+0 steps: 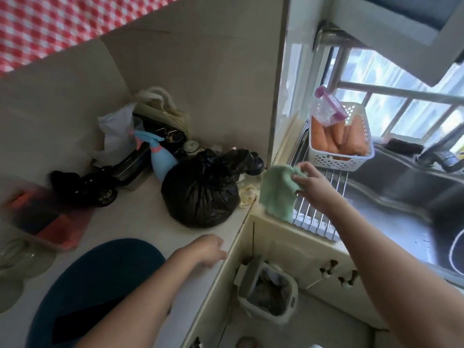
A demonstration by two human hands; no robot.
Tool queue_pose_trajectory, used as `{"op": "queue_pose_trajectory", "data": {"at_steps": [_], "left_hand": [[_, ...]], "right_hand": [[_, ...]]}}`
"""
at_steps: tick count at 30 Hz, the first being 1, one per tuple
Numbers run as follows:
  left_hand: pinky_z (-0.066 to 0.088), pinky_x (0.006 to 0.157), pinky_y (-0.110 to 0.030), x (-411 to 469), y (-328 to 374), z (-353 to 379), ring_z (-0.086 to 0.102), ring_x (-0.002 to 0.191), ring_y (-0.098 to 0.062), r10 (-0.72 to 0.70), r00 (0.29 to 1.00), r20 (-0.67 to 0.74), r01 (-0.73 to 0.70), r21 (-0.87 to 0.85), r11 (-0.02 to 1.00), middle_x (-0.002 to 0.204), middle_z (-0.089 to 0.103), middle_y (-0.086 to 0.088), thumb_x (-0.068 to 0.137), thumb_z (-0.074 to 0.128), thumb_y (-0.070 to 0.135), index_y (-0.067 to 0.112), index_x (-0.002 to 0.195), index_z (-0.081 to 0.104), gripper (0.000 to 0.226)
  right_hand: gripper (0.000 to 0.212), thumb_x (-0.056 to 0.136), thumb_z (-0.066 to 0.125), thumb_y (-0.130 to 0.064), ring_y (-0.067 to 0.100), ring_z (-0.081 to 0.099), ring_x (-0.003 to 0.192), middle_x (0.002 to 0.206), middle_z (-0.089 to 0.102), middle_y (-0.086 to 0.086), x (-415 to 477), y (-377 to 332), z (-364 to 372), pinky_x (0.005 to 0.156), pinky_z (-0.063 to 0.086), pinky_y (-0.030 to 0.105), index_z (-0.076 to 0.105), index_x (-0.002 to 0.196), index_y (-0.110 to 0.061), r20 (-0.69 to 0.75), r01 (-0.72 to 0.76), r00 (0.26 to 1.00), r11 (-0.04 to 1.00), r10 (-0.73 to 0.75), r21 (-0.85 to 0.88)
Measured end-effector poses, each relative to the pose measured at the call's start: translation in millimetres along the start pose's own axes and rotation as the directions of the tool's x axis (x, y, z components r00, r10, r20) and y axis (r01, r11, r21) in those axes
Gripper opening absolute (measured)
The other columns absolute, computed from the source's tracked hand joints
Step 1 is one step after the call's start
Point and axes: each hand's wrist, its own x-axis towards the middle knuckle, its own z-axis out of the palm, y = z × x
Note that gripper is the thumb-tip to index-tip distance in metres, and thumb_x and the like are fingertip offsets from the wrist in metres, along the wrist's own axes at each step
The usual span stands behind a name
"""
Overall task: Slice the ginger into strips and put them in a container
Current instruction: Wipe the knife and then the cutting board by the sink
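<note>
A dark blue oval board (100, 277) lies flat on the pale countertop (140, 222), at its near edge. On the near part of the board lies a flat black oblong thing (82, 320); it is too dark to tell what it is. Beyond the board, to the left and near it, stands a clear plastic rectangular box (62, 243) with red and orange contents. The box is blurred.
</note>
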Motion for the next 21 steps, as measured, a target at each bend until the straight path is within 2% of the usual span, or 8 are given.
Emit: {"op": "queue_pose_trajectory", "data": {"at_steps": [5, 9, 11, 13, 16, 18, 20, 21], "left_hand": [[0.045, 0.067, -0.026, 1.8, 5.0, -1.6, 0.061, 0.075, -0.020, -0.015, 1.000, 0.004, 0.015, -0.031, 0.999, 0.081, 0.055, -0.004, 0.094, 0.052, 0.033, 0.005, 0.108, 0.058, 0.032], [0.048, 0.070, -0.027, 0.4, 6.5, -0.7, 0.062, 0.074, -0.018, -0.047, 0.999, 0.015, 0.048, -0.080, 0.996, 0.085, 0.060, -0.006, 0.094, 0.053, 0.034, 0.006, 0.122, 0.056, 0.040], [0.050, 0.073, -0.027, -0.5, 4.7, 0.2, 0.063, 0.076, -0.019, -0.049, 0.999, 0.015, 0.050, -0.090, 0.995, 0.091, 0.063, -0.008, 0.094, 0.053, 0.035, 0.009, 0.130, 0.050, 0.045], [0.050, 0.075, -0.027, -1.9, 3.2, 0.8, 0.065, 0.079, -0.019, -0.043, 0.999, 0.008, 0.043, -0.095, 0.995, 0.095, 0.063, -0.008, 0.094, 0.052, 0.035, 0.010, 0.136, 0.046, 0.049], [0.051, 0.080, -0.028, -1.1, 2.1, 1.9, 0.066, 0.082, -0.018, -0.036, 0.999, -0.008, 0.035, -0.101, 0.994, 0.098, 0.064, -0.008, 0.095, 0.052, 0.035, 0.011, 0.139, 0.043, 0.052], [0.051, 0.080, -0.028, -0.8, 3.6, 2.9, 0.065, 0.083, -0.017, -0.026, 0.999, -0.020, 0.024, -0.098, 0.995, 0.099, 0.061, -0.006, 0.095, 0.051, 0.035, 0.011, 0.141, 0.040, 0.053], [0.050, 0.080, -0.027, -0.6, 2.1, 5.3, 0.064, 0.084, -0.014, -0.021, 0.999, -0.039, 0.016, -0.111, 0.994, 0.113, 0.059, -0.006, 0.095, 0.051, 0.035, 0.012, 0.144, 0.036, 0.056], [0.049, 0.083, -0.026, -0.7, -0.2, 6.9, 0.065, 0.087, -0.014, -0.011, 0.999, -0.050, 0.005, -0.117, 0.993, 0.125, 0.056, -0.006, 0.096, 0.050, 0.035, 0.013, 0.145, 0.035, 0.057]], "right_hand": [[0.023, 0.094, 0.043, 0.009, 0.011, 0.061, 0.055, 0.088, 0.052, 0.009, 7.3, -27.3, 6.5, 0.046, 0.051, 0.017, 0.047, 0.096, -0.014, 0.007, 0.018, 1.000, 0.973, -0.020, 0.231], [0.061, 0.095, 0.035, 0.014, 0.029, 0.069, 0.083, 0.122, 0.042, 0.012, 5.0, -18.3, -0.7, 0.063, 0.059, 0.027, 0.040, 0.141, -0.026, -0.046, -0.004, 0.999, 0.951, 0.019, 0.310], [0.070, 0.091, 0.036, 0.017, 0.027, 0.068, 0.089, 0.134, 0.040, 0.011, 1.0, -1.3, -10.3, 0.069, 0.061, 0.033, 0.040, 0.143, -0.030, -0.200, -0.001, 0.979, 0.974, 0.048, 0.228], [0.072, 0.086, 0.040, 0.016, 0.027, 0.067, 0.087, 0.142, 0.044, 0.012, -9.2, 16.6, -20.8, 0.072, 0.060, 0.044, 0.044, 0.140, -0.032, -0.387, -0.090, 0.921, 0.990, 0.042, -0.106], [0.063, 0.086, 0.047, 0.003, 0.027, 0.058, 0.073, 0.138, 0.049, 0.016, -27.7, 35.3, -37.1, 0.066, 0.053, 0.042, 0.040, 0.143, -0.023, -0.538, -0.311, 0.839, 0.746, -0.075, -0.589], [0.066, 0.089, 0.054, -0.013, 0.035, 0.055, 0.105, 0.153, 0.029, 0.015, -31.3, 42.9, -43.7, 0.086, 0.050, 0.045, 0.030, 0.148, -0.029, -0.512, -0.438, 0.859, 0.490, -0.019, -0.754], [0.071, 0.091, 0.052, -0.017, 0.042, 0.021, 0.140, 0.161, -0.001, 0.011, -27.6, 45.8, -39.5, 0.109, 0.029, 0.054, 0.019, 0.150, -0.036, -0.492, -0.491, 0.870, 0.167, 0.041, -0.855], [0.070, 0.091, 0.052, -0.017, 0.042, 0.008, 0.144, 0.161, -0.003, 0.010, -24.3, 44.7, -32.1, 0.113, 0.018, 0.056, 0.020, 0.150, -0.035, -0.451, -0.450, 0.892, 0.100, 0.015, -0.887]]}}
